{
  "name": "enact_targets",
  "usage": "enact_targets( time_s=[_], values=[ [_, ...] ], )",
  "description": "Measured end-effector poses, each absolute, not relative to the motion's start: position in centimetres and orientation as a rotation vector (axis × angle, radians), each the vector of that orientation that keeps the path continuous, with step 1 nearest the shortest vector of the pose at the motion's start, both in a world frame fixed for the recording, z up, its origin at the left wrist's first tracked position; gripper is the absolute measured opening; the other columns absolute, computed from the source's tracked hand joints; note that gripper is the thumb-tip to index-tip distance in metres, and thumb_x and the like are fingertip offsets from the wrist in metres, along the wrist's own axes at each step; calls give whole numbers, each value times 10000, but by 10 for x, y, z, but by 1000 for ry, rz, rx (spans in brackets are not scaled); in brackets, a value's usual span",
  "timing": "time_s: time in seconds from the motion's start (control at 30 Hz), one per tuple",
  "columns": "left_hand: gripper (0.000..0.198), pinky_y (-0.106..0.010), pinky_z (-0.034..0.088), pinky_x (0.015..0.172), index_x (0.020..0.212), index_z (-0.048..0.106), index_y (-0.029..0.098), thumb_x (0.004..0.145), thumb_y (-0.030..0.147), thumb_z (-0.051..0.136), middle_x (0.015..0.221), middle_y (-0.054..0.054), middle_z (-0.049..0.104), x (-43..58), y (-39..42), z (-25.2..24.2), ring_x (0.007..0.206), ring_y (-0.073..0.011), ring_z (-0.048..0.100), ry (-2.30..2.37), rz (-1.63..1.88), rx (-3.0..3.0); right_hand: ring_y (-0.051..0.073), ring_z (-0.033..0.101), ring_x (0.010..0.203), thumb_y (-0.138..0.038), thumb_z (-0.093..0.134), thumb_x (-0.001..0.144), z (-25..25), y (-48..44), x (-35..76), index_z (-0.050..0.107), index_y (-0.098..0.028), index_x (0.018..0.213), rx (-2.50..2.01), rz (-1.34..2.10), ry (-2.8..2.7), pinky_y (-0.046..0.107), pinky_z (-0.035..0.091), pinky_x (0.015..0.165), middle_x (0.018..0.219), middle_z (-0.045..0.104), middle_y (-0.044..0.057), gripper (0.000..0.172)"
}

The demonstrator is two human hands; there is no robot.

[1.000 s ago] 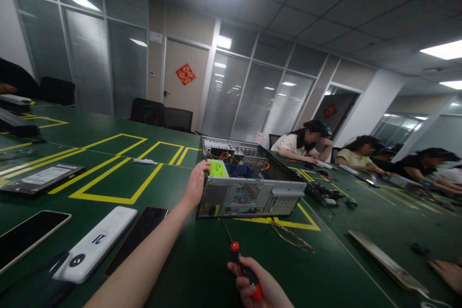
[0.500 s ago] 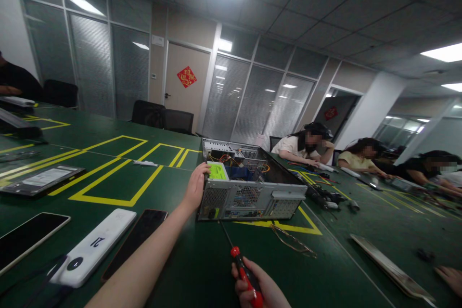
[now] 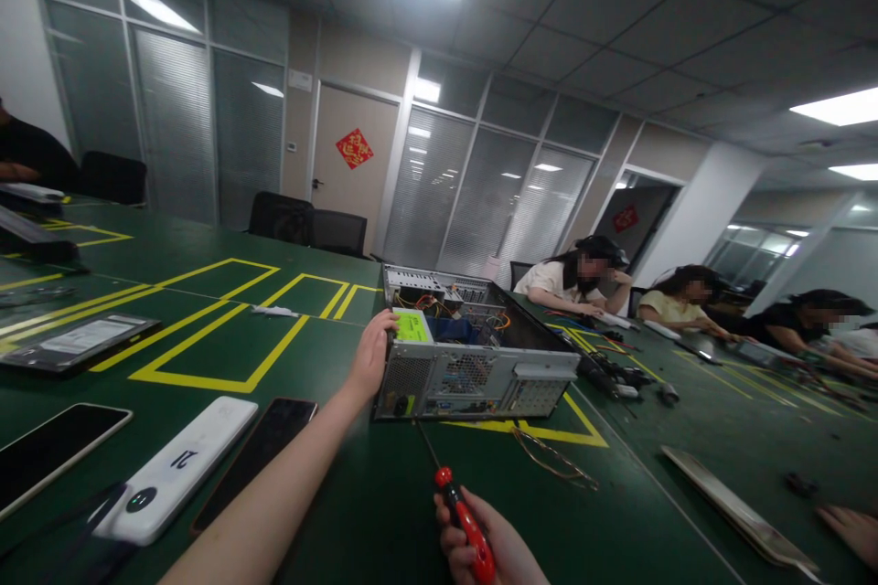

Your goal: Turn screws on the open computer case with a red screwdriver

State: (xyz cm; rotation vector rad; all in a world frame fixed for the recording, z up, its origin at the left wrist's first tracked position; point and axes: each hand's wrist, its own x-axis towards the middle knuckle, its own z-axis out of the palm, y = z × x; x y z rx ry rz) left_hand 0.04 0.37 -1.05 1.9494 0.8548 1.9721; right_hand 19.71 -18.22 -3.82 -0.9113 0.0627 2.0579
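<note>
An opened computer case point(image 3: 504, 370) lies on the green table, its rear panel facing me. My left hand point(image 3: 372, 355) grips the case's left rear corner, fingers over the edge beside a power supply with a bright green label point(image 3: 412, 326). My right hand point(image 3: 492, 537) is closed round the red and black handle of a screwdriver point(image 3: 459, 507). The screwdriver's thin shaft points up and forward, its tip by the lower left edge of the rear panel; whether it touches cannot be made out. Wires and blue parts show inside the case.
To the left lie a hard drive point(image 3: 79, 340), two phones and a white power bank point(image 3: 179, 468) marked 21. Right of the case are thin wires point(image 3: 555, 457), black cables point(image 3: 617, 375) and a long metal panel point(image 3: 737, 507). Several people sit along the table; another person's hand point(image 3: 851, 526) is at the right edge.
The screwdriver and my right hand have shifted very slightly left. My left hand keeps its place on the case, and the view has turned a little.
</note>
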Motion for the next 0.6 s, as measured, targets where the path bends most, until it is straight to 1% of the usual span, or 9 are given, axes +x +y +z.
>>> enact_targets(
  time_s=[0.17, 0.3, 0.43, 0.6],
  values=[
    [402, -438, 364, 1068, 941, 552, 193, 956, 413, 216, 1144, -97, 601, 1, 6, -12, 1207, -205, 496, 859, 1982, 1930, -5, 422, 423, -276, 574, 856, -43, -179, 202, 574, -96, 827, -834, 2070, 95, 53, 272, 373, 619, 549, -5, 183],
    [406, -434, 367, 1066, 942, 552, 195, 955, 423, 215, 1139, -93, 603, 1, 5, -12, 1215, -205, 491, 851, 1988, 1926, -6, 420, 421, -332, 635, 816, -45, -178, 203, 575, -99, 849, -823, 2101, 92, 53, 258, 364, 613, 535, -16, 243],
    [407, -433, 368, 1065, 936, 552, 198, 953, 429, 217, 1133, -94, 604, 2, 5, -11, 1209, -207, 494, 846, 1996, 1914, -1, 439, 428, -280, 587, 851, -46, -178, 201, 575, -79, 862, -845, 2093, 67, 50, 271, 360, 610, 540, -7, 201],
    [399, -440, 367, 1066, 938, 556, 191, 955, 410, 223, 1136, -99, 605, 2, 6, -11, 1210, -210, 493, 846, 1991, 1923, 12, 464, 428, -309, 533, 882, -46, -178, 199, 581, -50, 903, -900, 2096, 23, 66, 317, 368, 606, 554, 3, 264]
  ],
)
